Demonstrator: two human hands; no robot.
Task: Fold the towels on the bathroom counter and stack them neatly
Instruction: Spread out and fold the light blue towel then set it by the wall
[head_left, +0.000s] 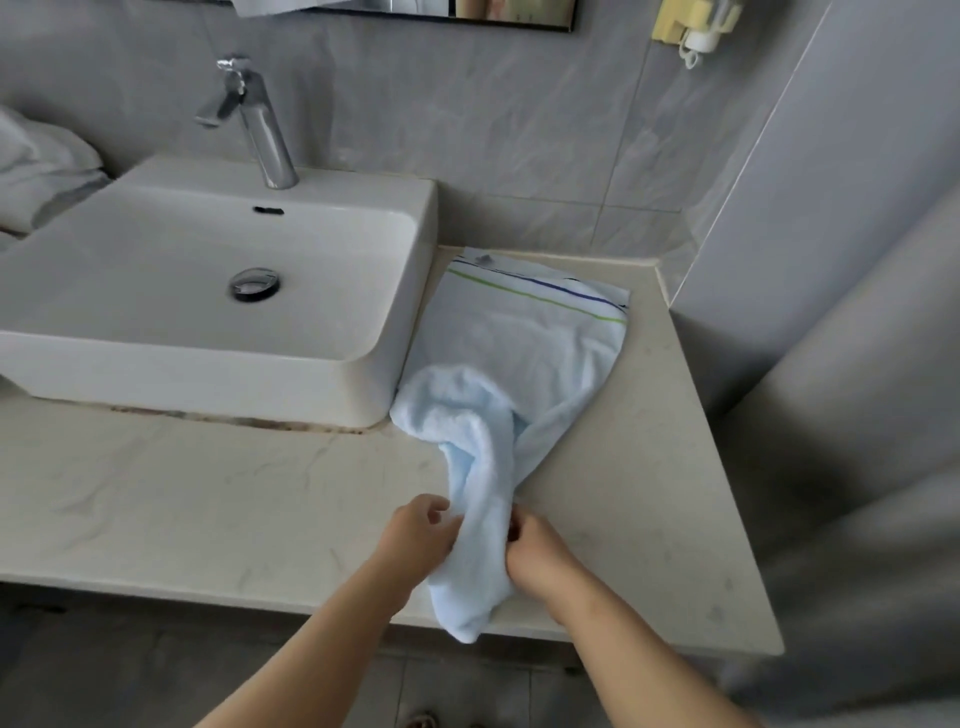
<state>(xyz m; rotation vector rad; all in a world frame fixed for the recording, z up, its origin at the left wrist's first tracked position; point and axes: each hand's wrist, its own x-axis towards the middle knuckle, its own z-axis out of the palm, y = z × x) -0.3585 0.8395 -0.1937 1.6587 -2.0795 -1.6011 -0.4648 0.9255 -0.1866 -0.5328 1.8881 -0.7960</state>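
light blue towel is lying on the counter at three o'clock of the sink, its bunched end trailing toward six o'clock; the left hand and right hand are pinching that end, probably to straighten it for folding.

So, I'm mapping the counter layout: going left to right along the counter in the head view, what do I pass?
white towel pile → sink → light blue towel
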